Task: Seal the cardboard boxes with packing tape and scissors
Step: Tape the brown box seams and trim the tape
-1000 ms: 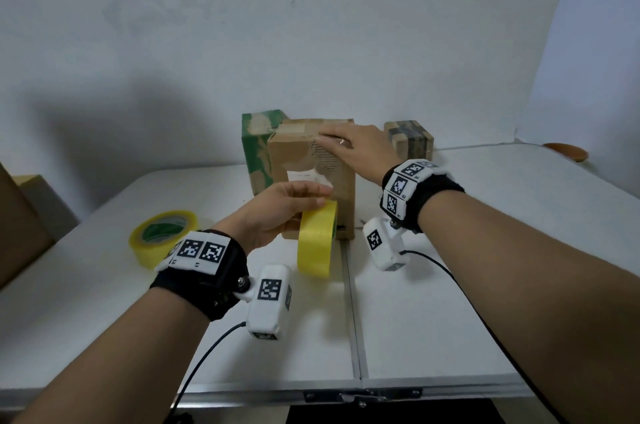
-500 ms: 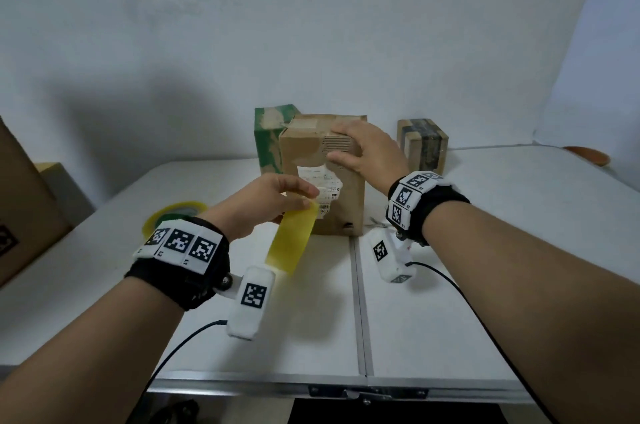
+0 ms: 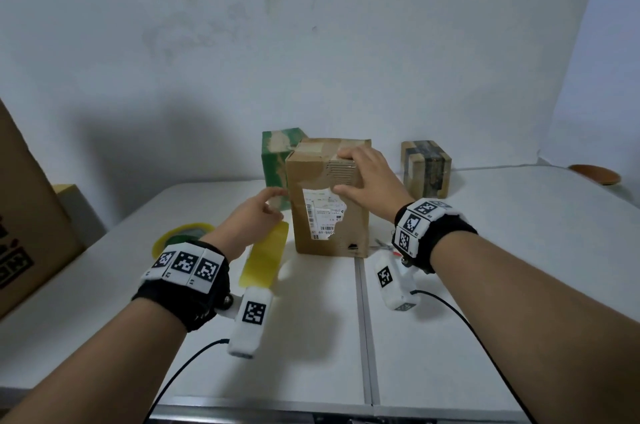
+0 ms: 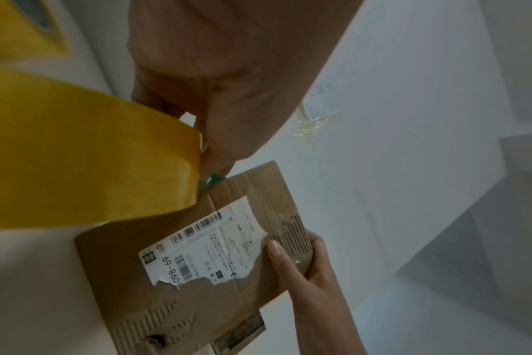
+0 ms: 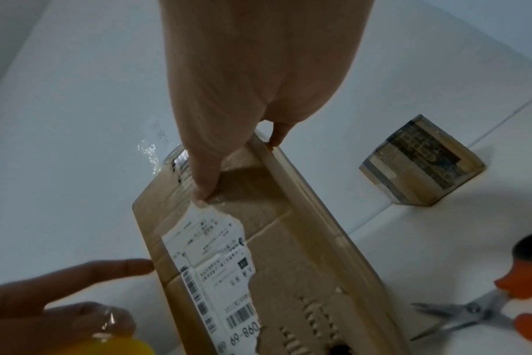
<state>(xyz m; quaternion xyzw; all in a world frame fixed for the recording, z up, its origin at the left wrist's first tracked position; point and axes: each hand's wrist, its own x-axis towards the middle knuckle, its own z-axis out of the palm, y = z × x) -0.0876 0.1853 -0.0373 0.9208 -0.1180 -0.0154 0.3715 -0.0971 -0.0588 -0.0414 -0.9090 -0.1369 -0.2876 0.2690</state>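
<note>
A brown cardboard box (image 3: pixel 329 215) with a torn white label stands upright mid-table. My right hand (image 3: pixel 346 170) grips its top right corner, fingers over the top and thumb on the front face (image 5: pixel 207 189). My left hand (image 3: pixel 273 205) holds a yellow tape roll (image 3: pixel 265 259) just left of the box, its forefinger reaching to the box's left edge. The roll (image 4: pixel 76 168) fills the left wrist view, with the box (image 4: pixel 213 252) behind it. Scissors (image 5: pixel 486 307) with orange handles lie on the table right of the box.
A green box (image 3: pixel 277 153) stands behind the brown one, and a small taped box (image 3: pixel 426 169) sits at the back right. A second tape roll (image 3: pixel 183 236) lies at the left. A large carton (image 3: pixel 27 215) fills the left edge; an orange dish (image 3: pixel 594 174) sits far right.
My right hand shifted from lying flat on the box top to gripping its top right corner. My left hand carried the roll left and tilted it beside the box.
</note>
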